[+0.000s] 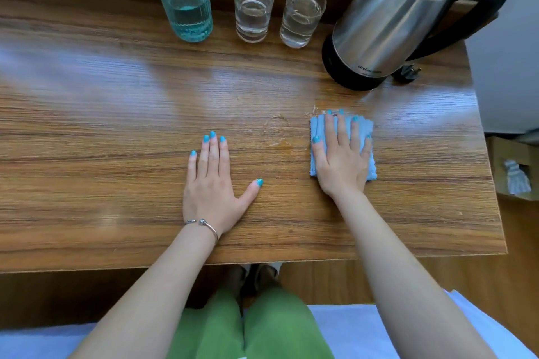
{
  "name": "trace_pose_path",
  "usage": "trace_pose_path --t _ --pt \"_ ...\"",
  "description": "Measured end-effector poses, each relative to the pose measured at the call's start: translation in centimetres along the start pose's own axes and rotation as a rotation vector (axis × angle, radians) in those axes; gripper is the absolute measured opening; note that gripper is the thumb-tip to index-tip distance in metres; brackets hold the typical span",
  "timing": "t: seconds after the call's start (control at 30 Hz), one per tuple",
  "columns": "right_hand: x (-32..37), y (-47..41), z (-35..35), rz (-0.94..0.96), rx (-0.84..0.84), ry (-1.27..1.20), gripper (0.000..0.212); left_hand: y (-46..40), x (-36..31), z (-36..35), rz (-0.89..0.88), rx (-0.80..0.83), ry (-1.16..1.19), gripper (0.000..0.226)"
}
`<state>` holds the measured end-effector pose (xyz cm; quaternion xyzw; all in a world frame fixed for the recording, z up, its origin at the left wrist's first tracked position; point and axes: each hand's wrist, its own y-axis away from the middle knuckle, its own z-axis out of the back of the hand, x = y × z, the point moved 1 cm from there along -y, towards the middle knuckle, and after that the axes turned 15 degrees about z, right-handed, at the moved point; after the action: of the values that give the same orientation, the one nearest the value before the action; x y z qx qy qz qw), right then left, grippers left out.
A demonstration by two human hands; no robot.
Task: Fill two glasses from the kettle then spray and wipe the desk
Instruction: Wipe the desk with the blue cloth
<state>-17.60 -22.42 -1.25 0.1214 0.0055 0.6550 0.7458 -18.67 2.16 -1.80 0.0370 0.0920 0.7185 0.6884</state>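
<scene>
The right grip [342, 154] presses flat, fingers spread, on a blue cloth [316, 128]; the left grip [213, 186] lies open and empty on the wooden surface [102, 140]. Behind stand two water-filled glasses [253, 10], a part-full teal bottle [186, 0], and the steel kettle [388, 23].

A: Back row of the tabletop [116, 131]?
B: Blue bottle [183, 0], two filled glasses [253, 10] [302, 16], steel kettle [388, 23].
A: Front?
B: Left hand [211, 186] flat on the wood; right hand [342, 160] spread flat on a blue cloth [368, 128].
</scene>
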Motion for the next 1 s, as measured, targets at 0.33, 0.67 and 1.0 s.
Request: trace_pose_path --t 0.33,0.67,1.0 --pt "2.4 1.4 -0.4 0.06 0.039 0.035 0.061 -0.1 0.0 0.0 0.004 -0.019 0.01 0.097" --pt "3.0 -5.3 0.6 0.095 -0.01 -0.004 0.061 -0.1 0.2 -0.1 0.001 -0.036 0.003 0.098" --pt "3.8 4.9 -0.9 0.235 0.068 0.032 0.061 -0.1 -0.2 0.0 0.009 -0.041 0.032 0.097"
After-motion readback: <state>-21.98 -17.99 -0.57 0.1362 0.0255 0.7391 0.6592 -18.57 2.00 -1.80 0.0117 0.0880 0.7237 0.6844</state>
